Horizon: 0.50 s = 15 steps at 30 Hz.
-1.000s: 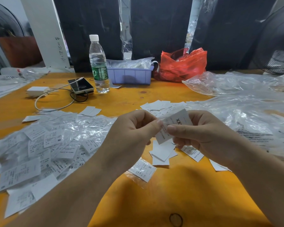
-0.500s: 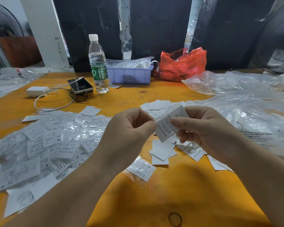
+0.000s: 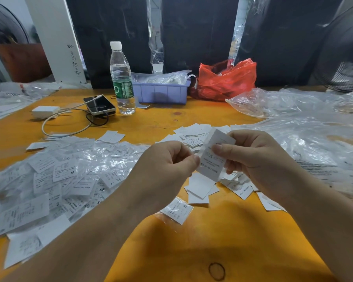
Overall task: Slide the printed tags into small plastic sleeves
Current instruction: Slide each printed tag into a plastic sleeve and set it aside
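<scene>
Two bare forearms reach in over an orange bench [image 3: 192, 241], a black rubber band [image 3: 216, 271] lying at its near edge; a single sleeved tag [image 3: 176, 209] marked S rests just beyond. Above the bench, the left hand [image 3: 165, 169] pinches the lower edge of a printed tag [image 3: 212, 157] between thumb and curled fingers, while the right hand [image 3: 259, 159] grips the same tag from the other side, its thumb laid across the print; whether a plastic sleeve already wraps this tag cannot be told. Beneath the hands lie loose white tags [image 3: 200, 188], some face down, with more spread just behind [image 3: 192, 131]; these appear not yet sleeved. To the left, a broad heap of bagged tags [image 3: 69, 180] glints with plastic, suggesting a good share of the work is done; a fair number remain. To the right sprawl clear plastic bags [image 3: 304, 139]. Farther back stand a water bottle [image 3: 121, 78], a phone [image 3: 100, 104] on its white cable, a white charger [image 3: 45, 111], a lilac bin [image 3: 161, 92] and a red bag [image 3: 226, 80].
</scene>
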Motion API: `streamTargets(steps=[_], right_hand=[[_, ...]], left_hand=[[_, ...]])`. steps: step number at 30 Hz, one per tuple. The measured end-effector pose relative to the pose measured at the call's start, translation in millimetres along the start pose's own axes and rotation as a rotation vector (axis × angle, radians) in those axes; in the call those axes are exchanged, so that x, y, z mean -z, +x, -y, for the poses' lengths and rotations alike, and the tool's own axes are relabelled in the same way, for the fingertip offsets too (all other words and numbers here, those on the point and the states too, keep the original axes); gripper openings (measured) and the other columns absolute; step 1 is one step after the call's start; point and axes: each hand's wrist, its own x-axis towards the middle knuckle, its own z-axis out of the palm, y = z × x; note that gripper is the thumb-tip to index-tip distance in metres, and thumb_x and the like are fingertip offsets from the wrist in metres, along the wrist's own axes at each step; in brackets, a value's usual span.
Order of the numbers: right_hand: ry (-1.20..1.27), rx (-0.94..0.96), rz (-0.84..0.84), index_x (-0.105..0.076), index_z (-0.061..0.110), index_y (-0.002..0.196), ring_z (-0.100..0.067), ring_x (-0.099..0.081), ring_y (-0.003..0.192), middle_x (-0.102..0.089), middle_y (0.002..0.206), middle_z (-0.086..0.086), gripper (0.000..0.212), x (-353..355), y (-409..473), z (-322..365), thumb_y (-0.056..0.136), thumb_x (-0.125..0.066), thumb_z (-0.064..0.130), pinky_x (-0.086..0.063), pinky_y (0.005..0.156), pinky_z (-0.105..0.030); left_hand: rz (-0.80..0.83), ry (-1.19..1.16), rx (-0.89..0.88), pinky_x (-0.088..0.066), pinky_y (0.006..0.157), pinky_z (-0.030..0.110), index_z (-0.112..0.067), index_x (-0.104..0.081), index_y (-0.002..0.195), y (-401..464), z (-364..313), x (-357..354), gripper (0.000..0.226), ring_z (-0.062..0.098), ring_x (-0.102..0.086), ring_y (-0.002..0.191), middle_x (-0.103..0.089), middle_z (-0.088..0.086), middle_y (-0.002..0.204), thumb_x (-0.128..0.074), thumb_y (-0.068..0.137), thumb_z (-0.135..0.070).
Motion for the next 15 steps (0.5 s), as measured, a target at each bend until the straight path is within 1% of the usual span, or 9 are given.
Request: streamTargets(steps=[2, 4, 5, 7, 9, 11, 13, 15], right_hand=[[-0.008, 0.002, 0.008, -0.076, 0.015, 0.077, -0.020, -0.056, 0.066, -0.067, 0.082, -0.022, 0.019, -0.2, 0.1, -1.2, 0.071, -0.071, 0.032, -0.050, 0.056, -0.022], [0.001, -0.005, 0.023, -0.074, 0.008, 0.081, -0.019, -0.055, 0.065, -0.067, 0.079, -0.019, 0.024, 0.3, 0.5, -2.6, 0.071, -0.071, 0.030, -0.049, 0.055, -0.021], [0.011, -0.011, 0.028, -0.073, 0.004, 0.083, -0.019, -0.055, 0.064, -0.066, 0.078, -0.019, 0.027, 0.8, 0.8, -3.2, 0.071, -0.071, 0.029, -0.048, 0.054, -0.020], [0.021, -0.022, 0.028, -0.072, 0.000, 0.086, -0.018, -0.054, 0.064, -0.064, 0.078, -0.024, 0.032, 1.8, 1.4, -3.5, 0.071, -0.071, 0.028, -0.048, 0.053, -0.020], [0.028, -0.032, 0.026, -0.071, -0.004, 0.089, -0.018, -0.054, 0.063, -0.061, 0.086, -0.033, 0.037, 2.4, 1.7, -3.2, 0.070, -0.071, 0.028, -0.047, 0.053, -0.019], [0.037, -0.042, 0.039, -0.070, -0.006, 0.092, -0.017, -0.054, 0.062, -0.060, 0.090, -0.036, 0.039, 2.6, 1.5, -2.5, 0.071, -0.071, 0.028, -0.048, 0.053, -0.019], [0.038, -0.045, 0.068, -0.070, -0.005, 0.093, -0.015, -0.054, 0.060, -0.062, 0.088, -0.034, 0.040, 1.9, 1.3, -2.2, 0.071, -0.071, 0.029, -0.048, 0.053, -0.019], [0.043, -0.042, 0.090, -0.070, -0.006, 0.092, -0.016, -0.054, 0.059, -0.064, 0.080, -0.026, 0.042, 1.2, 1.1, -2.8, 0.069, -0.072, 0.030, -0.048, 0.052, -0.019]], left_hand=[[0.032, -0.009, 0.027, -0.048, 0.057, 0.030, -0.018, -0.066, 0.078, 0.4, 1.5, 0.2, 0.018, 0.003, -0.050, 0.052, -0.067, -0.001, 0.072, -0.062, 0.091, -0.029], [0.080, 0.019, 0.004, -0.047, 0.056, 0.021, -0.025, -0.064, 0.083, -1.2, 2.3, -0.2, 0.009, 0.000, -0.054, 0.056, -0.066, -0.008, 0.077, -0.067, 0.087, -0.033], [0.101, 0.067, -0.030, -0.046, 0.053, 0.015, -0.031, -0.062, 0.090, -3.0, 2.4, -1.1, 0.012, -0.001, -0.057, 0.060, -0.065, -0.013, 0.081, -0.070, 0.083, -0.037], [0.120, 0.148, -0.119, -0.046, 0.056, 0.011, -0.040, -0.055, 0.104, -5.6, 3.1, -3.3, 0.034, 0.002, -0.062, 0.069, -0.062, -0.021, 0.090, -0.075, 0.077, -0.043], [0.092, 0.162, -0.195, -0.048, 0.058, 0.012, -0.046, -0.049, 0.112, -6.4, 2.7, -5.0, 0.046, 0.005, -0.063, 0.073, -0.060, -0.022, 0.094, -0.077, 0.076, -0.042], [0.042, 0.152, -0.230, -0.050, 0.058, 0.017, -0.045, -0.048, 0.113, -4.6, 4.1, -5.3, 0.047, 0.006, -0.063, 0.071, -0.062, -0.021, 0.091, -0.078, 0.077, -0.038], [0.030, 0.100, -0.222, -0.051, 0.056, 0.019, -0.042, -0.051, 0.111, -2.1, 4.5, -4.9, 0.043, 0.007, -0.063, 0.068, -0.065, -0.015, 0.086, -0.079, 0.078, -0.034], [0.083, -0.063, -0.157, -0.053, 0.056, 0.023, -0.038, -0.054, 0.111, -0.9, 3.7, -4.7, 0.044, 0.011, -0.064, 0.067, -0.069, -0.007, 0.083, -0.080, 0.076, -0.037]])
